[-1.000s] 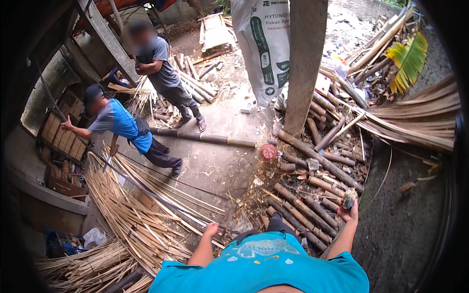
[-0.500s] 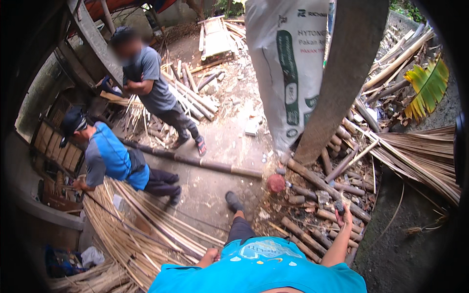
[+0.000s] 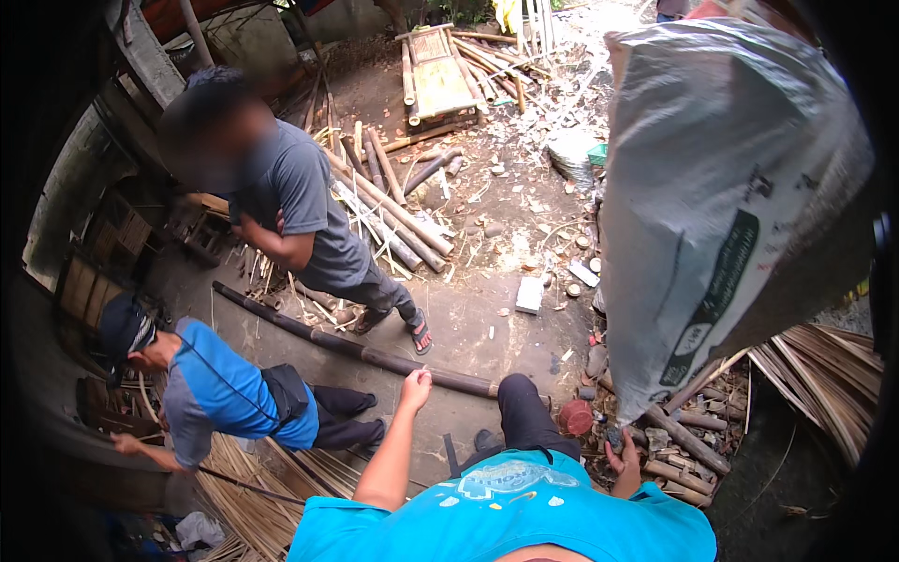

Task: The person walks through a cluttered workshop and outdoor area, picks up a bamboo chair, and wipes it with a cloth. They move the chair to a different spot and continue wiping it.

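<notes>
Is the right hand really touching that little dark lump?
Touching. The head view shows the right hand holding the dark lump between thumb and fingers.

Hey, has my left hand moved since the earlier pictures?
Yes, forward: your left hand now shows right up against the long dark bamboo pole in the view; earlier it showed well below it.

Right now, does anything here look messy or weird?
Yes: one long dark bamboo pole lies across the floor instead of on the bamboo pile, so someone might trip. Pale scraps are also strewn beyond, looking untidy.
</notes>
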`<control>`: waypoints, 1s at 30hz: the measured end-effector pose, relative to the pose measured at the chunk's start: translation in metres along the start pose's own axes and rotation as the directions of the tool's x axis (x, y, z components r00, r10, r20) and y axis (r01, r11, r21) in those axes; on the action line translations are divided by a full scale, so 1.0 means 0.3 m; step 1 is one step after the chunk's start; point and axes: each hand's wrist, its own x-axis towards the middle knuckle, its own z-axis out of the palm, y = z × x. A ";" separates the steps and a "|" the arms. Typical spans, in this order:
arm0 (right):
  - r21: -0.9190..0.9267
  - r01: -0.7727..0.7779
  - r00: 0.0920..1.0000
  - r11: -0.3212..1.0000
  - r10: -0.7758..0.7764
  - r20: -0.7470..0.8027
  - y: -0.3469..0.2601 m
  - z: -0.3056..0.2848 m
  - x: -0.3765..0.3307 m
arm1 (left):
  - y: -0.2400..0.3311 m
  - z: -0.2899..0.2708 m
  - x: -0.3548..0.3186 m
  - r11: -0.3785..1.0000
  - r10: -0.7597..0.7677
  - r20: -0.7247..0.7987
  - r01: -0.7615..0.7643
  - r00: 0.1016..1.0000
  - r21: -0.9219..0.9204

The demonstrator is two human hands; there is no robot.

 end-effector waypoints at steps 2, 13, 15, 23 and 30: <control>0.071 -0.059 0.986 0.996 0.047 0.157 0.016 0.052 0.184 | 0.115 0.040 0.136 0.999 0.022 0.077 -0.025 0.997 0.035; 0.238 -0.142 0.988 0.961 0.124 0.091 0.038 0.937 0.690 | -0.075 0.000 0.910 0.863 -0.363 0.258 0.218 0.896 0.457; 0.256 -0.125 0.991 0.959 0.111 0.070 -0.042 1.080 0.766 | 0.046 0.020 1.144 0.670 -0.567 0.342 0.178 0.749 0.721; 0.331 -0.072 0.994 0.941 0.041 0.100 -0.429 1.741 0.925 | 0.719 0.379 1.930 0.846 -0.489 0.096 0.444 0.867 0.294; 0.449 -0.033 0.998 0.893 0.009 0.056 -0.643 2.175 1.142 | 1.208 0.845 2.608 0.769 -0.103 0.485 -0.239 0.868 0.593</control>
